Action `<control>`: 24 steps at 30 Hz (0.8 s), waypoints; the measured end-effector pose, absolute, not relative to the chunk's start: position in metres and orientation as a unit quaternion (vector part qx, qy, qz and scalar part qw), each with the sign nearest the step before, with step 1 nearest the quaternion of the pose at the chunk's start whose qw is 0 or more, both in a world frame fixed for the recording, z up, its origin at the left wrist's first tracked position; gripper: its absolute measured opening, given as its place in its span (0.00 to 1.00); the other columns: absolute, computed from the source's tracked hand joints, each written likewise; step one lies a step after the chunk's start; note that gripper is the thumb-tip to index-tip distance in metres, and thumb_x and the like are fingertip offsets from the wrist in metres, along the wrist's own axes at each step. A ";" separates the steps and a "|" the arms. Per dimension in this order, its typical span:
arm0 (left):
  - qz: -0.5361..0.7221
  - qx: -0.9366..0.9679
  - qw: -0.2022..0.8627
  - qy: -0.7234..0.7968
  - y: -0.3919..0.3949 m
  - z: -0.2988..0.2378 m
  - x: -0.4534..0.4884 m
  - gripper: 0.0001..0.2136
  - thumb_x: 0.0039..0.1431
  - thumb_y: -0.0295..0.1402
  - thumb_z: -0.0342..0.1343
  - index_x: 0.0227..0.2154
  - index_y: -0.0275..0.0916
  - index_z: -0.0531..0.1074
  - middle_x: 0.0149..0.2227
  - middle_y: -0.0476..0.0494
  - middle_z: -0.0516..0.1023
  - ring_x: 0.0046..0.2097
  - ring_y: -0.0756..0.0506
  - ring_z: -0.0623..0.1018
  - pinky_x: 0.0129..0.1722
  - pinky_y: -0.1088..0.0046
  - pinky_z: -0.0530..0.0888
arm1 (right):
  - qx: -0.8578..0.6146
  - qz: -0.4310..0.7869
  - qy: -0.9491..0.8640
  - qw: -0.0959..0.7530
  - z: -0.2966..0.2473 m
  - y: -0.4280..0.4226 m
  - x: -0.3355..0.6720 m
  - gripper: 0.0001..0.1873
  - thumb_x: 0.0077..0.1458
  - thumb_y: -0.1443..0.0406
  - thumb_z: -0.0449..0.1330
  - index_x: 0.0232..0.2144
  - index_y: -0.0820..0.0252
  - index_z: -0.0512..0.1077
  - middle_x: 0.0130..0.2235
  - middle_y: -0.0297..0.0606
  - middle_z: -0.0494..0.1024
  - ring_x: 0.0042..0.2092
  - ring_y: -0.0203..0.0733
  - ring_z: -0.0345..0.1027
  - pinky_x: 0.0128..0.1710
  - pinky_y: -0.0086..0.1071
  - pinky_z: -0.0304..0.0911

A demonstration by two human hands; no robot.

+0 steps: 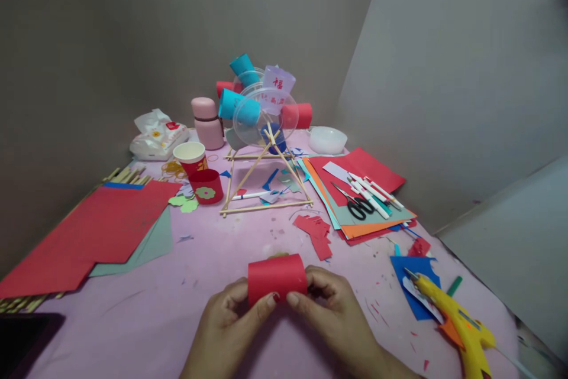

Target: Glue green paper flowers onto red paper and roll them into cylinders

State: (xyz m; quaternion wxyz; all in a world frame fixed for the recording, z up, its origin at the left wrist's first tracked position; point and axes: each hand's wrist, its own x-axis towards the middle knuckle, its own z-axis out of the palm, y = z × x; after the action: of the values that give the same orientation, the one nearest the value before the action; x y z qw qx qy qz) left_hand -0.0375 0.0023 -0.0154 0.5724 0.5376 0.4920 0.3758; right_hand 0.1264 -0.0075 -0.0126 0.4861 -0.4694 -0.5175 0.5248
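A paper cup wrapped in red paper lies on its side near the front of the pink table. My left hand grips its left end, thumb pressed on the red paper. My right hand grips its right end, fingers curled round the rim. Both hands hold the cup just above the table surface.
A yellow glue gun lies at the front right on blue paper. Scissors and white markers rest on stacked coloured sheets. A stick-framed wheel of cups stands at the back. Red sheets lie left; red cups nearby.
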 end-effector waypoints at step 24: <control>0.475 0.799 0.077 0.360 0.005 -0.022 -0.061 0.11 0.56 0.23 0.51 0.35 0.43 0.75 0.33 0.44 0.79 0.33 0.46 0.74 0.34 0.69 0.69 | -0.426 0.328 -0.624 0.567 -0.028 0.003 0.137 0.13 0.48 0.75 0.55 0.26 0.53 0.77 0.31 0.35 0.67 0.33 0.39 0.64 0.32 0.29 0.61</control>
State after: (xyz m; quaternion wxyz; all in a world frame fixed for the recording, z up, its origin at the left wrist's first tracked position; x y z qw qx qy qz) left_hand -0.0609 0.0049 -0.0219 0.0770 0.7994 0.3599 0.4748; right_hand 0.1372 0.0028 -0.0282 0.5673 -0.4256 -0.6240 0.3283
